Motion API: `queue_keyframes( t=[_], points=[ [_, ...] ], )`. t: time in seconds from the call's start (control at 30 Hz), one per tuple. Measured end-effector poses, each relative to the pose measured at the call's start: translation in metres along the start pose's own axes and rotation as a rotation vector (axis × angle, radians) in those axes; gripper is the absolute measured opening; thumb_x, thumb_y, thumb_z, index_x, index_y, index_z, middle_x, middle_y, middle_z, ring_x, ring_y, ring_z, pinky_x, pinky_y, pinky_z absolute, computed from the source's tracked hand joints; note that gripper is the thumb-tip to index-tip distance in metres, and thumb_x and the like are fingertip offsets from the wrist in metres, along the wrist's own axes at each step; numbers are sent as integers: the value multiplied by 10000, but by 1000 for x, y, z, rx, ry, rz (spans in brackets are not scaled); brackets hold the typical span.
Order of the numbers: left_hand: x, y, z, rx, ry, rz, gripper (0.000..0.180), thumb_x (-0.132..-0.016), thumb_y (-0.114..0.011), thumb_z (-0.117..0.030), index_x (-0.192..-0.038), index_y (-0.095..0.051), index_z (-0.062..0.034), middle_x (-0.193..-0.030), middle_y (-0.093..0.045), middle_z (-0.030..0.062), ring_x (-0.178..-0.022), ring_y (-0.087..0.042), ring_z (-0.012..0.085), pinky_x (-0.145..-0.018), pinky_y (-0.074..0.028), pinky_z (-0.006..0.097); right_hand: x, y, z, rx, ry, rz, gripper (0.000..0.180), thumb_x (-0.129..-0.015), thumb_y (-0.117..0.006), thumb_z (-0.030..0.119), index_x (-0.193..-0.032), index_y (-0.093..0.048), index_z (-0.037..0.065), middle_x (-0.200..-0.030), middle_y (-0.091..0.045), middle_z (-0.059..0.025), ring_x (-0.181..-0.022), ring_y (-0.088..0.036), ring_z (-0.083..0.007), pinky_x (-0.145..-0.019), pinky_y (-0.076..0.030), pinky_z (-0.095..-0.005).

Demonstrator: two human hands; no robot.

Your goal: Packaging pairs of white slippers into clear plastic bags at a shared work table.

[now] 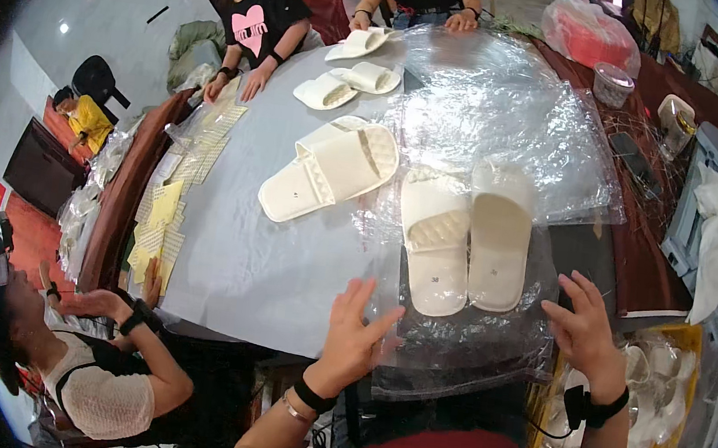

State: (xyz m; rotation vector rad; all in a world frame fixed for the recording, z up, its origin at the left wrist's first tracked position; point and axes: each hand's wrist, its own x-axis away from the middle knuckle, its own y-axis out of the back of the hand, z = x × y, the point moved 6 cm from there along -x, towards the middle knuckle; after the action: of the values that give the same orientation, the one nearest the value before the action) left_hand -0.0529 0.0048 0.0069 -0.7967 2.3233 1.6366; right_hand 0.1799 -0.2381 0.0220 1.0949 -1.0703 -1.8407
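Note:
A pair of cream slippers, the left slipper (434, 264) and the right slipper (498, 257), lies in front of me with the heels toward me. Clear plastic bags (477, 357) spread beneath them; I cannot tell whether any film covers the pair. My left hand (353, 337) hovers by the near edge of the plastic with fingers spread, holding nothing. On the other side, my right hand (584, 328) has its fingers apart, close to the bag's right edge and off the slippers. Another cream pair (329, 172), one overlapping the other, rests to the left.
Farther back are more cream slippers (346, 86) and a stack of clear bags (514, 109). Co-workers stand at the far side and sit at the left, near yellow paper sheets (161, 224). A yellow crate (686, 385) of wrapped slippers stands at my right, below a grey rack (686, 230).

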Motion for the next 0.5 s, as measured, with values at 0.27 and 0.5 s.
queue_keyframes(
  t=[0.27,0.5],
  points=[
    [10,-2,29,72,-27,118,227,-780,-734,-203,-996,-696,-148,-1224,-632,74,-1198,-544,287,-983,-390,479,-14,-19,-14,-170,-18,-77,201,-742,-692,21,-921,-605,49,-1281,-531,-175,-1268,-455,-419,-1040,-383,-524],
    [0,4,-4,125,-6,-142,355,-812,-747,-268,-1110,-637,-109,-1250,-578,109,-1180,-525,336,-1006,-400,465,12,-15,-12,-39,-89,-172,99,-904,-550,79,-841,-528,5,-1188,-557,-223,-1233,-483,-409,-1024,-373,-514]
  ],
)
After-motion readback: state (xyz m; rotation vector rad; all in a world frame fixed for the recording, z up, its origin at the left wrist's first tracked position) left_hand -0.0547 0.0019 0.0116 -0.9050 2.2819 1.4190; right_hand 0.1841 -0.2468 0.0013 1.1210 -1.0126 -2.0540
